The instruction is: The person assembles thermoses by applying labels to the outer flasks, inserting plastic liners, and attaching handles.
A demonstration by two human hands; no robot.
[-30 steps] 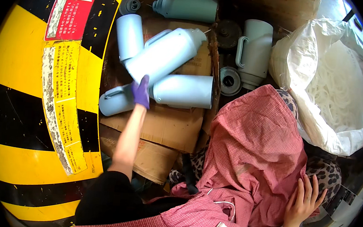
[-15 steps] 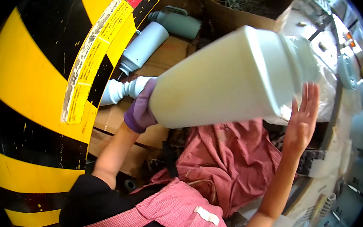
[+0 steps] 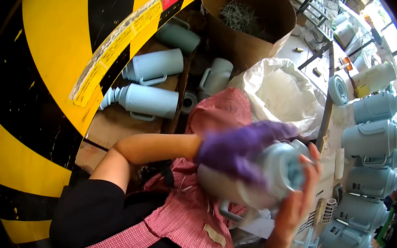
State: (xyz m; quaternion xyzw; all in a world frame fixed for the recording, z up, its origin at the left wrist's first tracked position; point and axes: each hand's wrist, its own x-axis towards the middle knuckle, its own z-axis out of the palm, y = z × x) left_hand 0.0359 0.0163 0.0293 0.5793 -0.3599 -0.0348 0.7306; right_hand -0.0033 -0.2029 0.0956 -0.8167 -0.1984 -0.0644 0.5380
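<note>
A pale blue thermos flask (image 3: 221,184) lies tilted in front of my apron, its round ribbed neck (image 3: 290,166) turned to the right. My left hand (image 3: 241,148), in a purple glove, reaches across the upper side of the flask and grips it near the neck; motion smears its fingers. My bare right hand (image 3: 295,199) has its fingers curled round the neck end, with the palm below it. Under the body, the flask's handle (image 3: 230,211) shows. Part of the body is hidden behind the gloved hand.
Pale blue flasks (image 3: 156,102) lie on cardboard at left; one (image 3: 218,76) stands beyond. A black-and-yellow striped panel (image 3: 52,89) bounds the left. Ahead are a large round bin (image 3: 247,41) with scraps and a white plastic bag (image 3: 280,93). Several flasks (image 3: 370,137) line the right bench.
The flask has come down toward my lap, its neck swinging lower. My gloved left hand has moved from its base to near the neck, and my right hand has closed round the neck.
</note>
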